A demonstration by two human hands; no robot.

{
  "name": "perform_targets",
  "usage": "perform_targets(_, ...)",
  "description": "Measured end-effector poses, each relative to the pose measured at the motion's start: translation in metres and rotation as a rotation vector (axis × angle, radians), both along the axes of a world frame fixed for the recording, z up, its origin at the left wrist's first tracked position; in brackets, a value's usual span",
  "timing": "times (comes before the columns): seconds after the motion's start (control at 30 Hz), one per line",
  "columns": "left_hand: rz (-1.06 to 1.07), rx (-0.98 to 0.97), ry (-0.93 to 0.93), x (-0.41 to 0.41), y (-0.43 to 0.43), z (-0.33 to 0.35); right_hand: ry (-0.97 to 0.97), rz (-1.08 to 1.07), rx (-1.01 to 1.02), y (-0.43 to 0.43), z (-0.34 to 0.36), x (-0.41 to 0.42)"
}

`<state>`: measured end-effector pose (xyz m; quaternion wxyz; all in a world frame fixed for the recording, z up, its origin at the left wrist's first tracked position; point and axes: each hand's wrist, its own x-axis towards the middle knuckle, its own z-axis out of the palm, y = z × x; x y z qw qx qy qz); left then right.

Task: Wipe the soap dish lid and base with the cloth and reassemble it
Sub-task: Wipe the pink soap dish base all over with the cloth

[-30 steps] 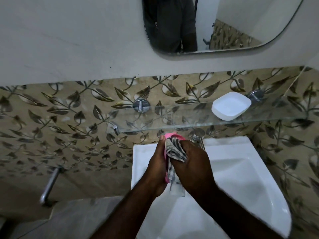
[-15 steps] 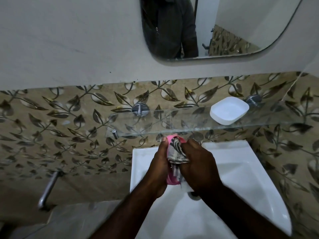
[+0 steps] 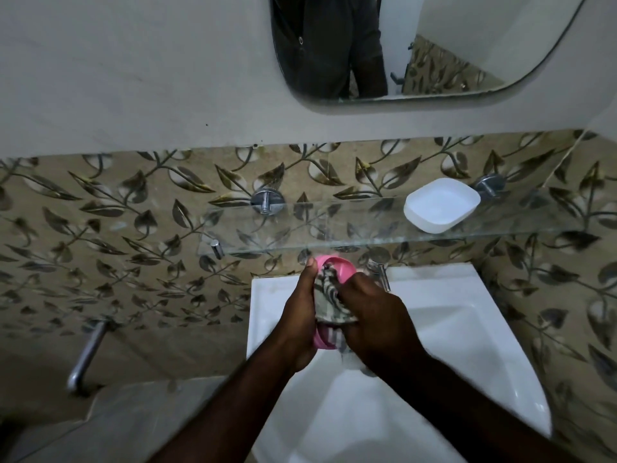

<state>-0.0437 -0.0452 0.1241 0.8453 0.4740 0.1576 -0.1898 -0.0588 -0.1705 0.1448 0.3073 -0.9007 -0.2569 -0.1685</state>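
Over the white sink, my left hand (image 3: 298, 315) holds a pink soap dish part (image 3: 340, 267) upright on its edge; its top and bottom ends show, the middle is covered. My right hand (image 3: 377, 324) presses a striped grey-and-white cloth (image 3: 329, 297) into the pink part. The white soap dish part (image 3: 440, 205) sits alone, hollow side up, on the glass shelf at the right.
The glass shelf (image 3: 334, 228) runs across just above my hands, on chrome wall pegs. A chrome tap (image 3: 380, 274) stands behind my right hand at the sink's (image 3: 467, 345) back rim. A mirror (image 3: 434, 45) hangs above. A metal pipe (image 3: 85, 355) sticks out low on the left wall.
My right hand has shifted with the cloth along the pink part, and the cloth's hanging tail has bunched up. The view has tilted slightly downward.
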Motion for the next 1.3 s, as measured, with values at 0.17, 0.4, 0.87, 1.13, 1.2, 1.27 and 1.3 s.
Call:
perform_targets(0.17, 0.032, 0.033, -0.033, -0.004, -0.002, -0.005, -0.11, -0.158, -0.249, -0.017, -0.001, 0.02)
perform_targets(0.4, 0.067, 0.029, -0.026, -0.008, 0.002, -0.014, 0.344, -0.228, -0.144, -0.008, -0.007, 0.001)
perform_targets(0.87, 0.057, -0.175, -0.043, -0.01, 0.001, -0.012, 0.808, -0.118, 0.901, -0.034, 0.019, -0.012)
perform_targets(1.13, 0.043, -0.173, -0.074, -0.019, -0.009, -0.009, 0.202, -0.189, -0.139, -0.018, 0.017, 0.001)
perform_targets(1.2, 0.051, -0.192, -0.037, -0.02, -0.005, -0.011, 0.254, -0.093, -0.112, -0.021, 0.007, -0.011)
perform_targets(1.27, 0.071, -0.185, -0.02, -0.021, -0.002, -0.014, 0.304, -0.022, -0.02, -0.023, -0.004, -0.03)
perform_targets(1.3, 0.078, -0.171, -0.02, -0.02, -0.002, -0.015, 0.317, -0.015, -0.001, -0.023, -0.008, -0.036)
